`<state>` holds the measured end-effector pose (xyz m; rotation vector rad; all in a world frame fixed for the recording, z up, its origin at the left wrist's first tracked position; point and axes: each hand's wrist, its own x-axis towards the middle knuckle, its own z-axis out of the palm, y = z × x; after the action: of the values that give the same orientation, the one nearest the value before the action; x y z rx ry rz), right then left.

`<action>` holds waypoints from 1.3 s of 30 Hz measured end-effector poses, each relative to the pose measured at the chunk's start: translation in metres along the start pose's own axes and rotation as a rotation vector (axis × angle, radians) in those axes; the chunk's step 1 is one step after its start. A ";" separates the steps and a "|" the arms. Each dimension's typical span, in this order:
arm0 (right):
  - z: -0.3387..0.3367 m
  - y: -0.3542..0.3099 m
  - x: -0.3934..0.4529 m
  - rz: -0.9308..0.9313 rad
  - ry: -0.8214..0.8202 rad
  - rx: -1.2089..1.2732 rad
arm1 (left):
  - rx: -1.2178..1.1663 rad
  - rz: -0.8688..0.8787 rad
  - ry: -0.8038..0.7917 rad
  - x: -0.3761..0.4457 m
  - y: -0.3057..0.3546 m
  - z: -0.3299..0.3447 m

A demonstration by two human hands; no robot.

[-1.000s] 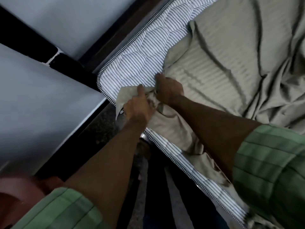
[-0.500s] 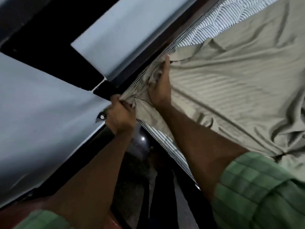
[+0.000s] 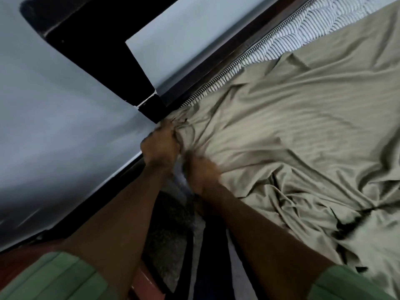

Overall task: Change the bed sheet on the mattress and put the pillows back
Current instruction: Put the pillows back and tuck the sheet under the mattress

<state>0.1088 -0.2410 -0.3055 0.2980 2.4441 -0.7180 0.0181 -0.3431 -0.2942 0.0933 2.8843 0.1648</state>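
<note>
Beige cloth, faintly striped: sheet point(image 3: 292, 131), spread rumpled over the mattress point(image 3: 287, 40), whose blue-and-white ticking shows bare along the far edge. Likely light, limp and a little slick; best taken in a bunched fistful at the corner or hem, not on the flat. Left hand point(image 3: 161, 146) grips the gathered corner at the mattress corner, beside the wall. Right hand point(image 3: 200, 169), blurred, lies on the sheet near that edge; grip cannot be told. No pillows in view.
</note>
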 end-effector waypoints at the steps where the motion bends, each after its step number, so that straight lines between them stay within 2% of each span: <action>1: 0.005 -0.010 -0.003 -0.055 -0.196 0.038 | -0.040 -0.085 -0.003 -0.003 -0.005 -0.001; 2: 0.011 -0.015 -0.005 -0.040 -0.396 0.086 | -0.114 -0.190 -0.005 -0.007 -0.010 -0.002; 4: 0.014 -0.012 -0.004 0.143 -0.780 0.217 | -0.273 -0.421 -0.015 -0.015 -0.017 -0.006; 5: 0.010 -0.009 -0.003 0.221 -0.913 0.250 | -0.340 -0.532 -0.020 -0.018 -0.019 -0.008; 6: 0.005 -0.004 0.000 0.250 -0.942 0.271 | -0.399 -0.644 -0.019 -0.020 -0.019 -0.011; 7: -0.003 0.000 0.002 0.226 -0.816 0.266 | -0.466 -0.757 -0.005 -0.017 -0.022 -0.010; 9: -0.015 0.011 0.005 0.118 -0.225 0.218 | -0.668 -0.942 0.072 -0.010 -0.027 -0.002; 10: -0.023 0.015 0.003 0.087 0.041 0.199 | -0.786 -0.974 0.144 -0.007 -0.028 0.004; 11: -0.031 0.017 0.002 0.078 0.213 0.195 | -0.887 -0.947 0.219 -0.006 -0.028 0.007; 12: -0.036 0.018 0.003 0.061 0.313 0.181 | -0.943 -0.859 0.258 -0.008 -0.026 0.008; 14: -0.044 0.022 0.017 -0.018 0.391 0.120 | -0.958 -0.629 0.214 -0.017 -0.019 0.011; 16: -0.048 0.024 0.038 -0.054 0.391 0.064 | -0.877 -0.483 0.110 -0.026 -0.012 0.015; 18: -0.052 0.030 0.058 -0.040 0.369 0.057 | -0.673 -0.354 0.038 -0.037 -0.007 0.020; 20: -0.061 0.036 0.075 0.036 0.359 0.173 | -0.508 -0.196 0.038 -0.047 0.000 0.023; 22: -0.075 0.046 0.075 0.110 0.382 0.225 | -0.508 -0.052 -0.010 -0.054 0.011 0.025; 24: -0.081 0.061 0.053 0.067 0.396 0.044 | -0.484 0.042 -0.078 -0.060 0.015 0.031; 26: -0.064 0.080 0.009 -0.069 0.384 -0.155 | -0.347 0.145 -0.041 -0.063 0.018 0.035; 29: -0.020 0.109 -0.050 -0.265 0.292 -0.286 | -0.156 0.429 -0.008 -0.068 0.033 0.037; 31: 0.001 0.121 -0.067 -0.215 0.268 -0.310 | -0.144 0.587 -0.086 -0.074 0.054 0.041; 33: 0.006 0.117 -0.071 -0.105 0.306 -0.298 | -0.137 0.571 -0.128 -0.077 0.074 0.047; 36: 0.011 0.104 -0.077 -0.019 0.311 -0.347 | -0.186 0.335 -0.125 -0.080 0.095 0.054; 39: 0.028 0.103 -0.093 0.085 0.203 -0.281 | -0.161 0.256 -0.102 -0.082 0.104 0.055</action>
<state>0.2343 -0.1755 -0.3147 0.3760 2.6641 -0.3146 0.1161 -0.2406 -0.3144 0.4276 2.7353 0.4255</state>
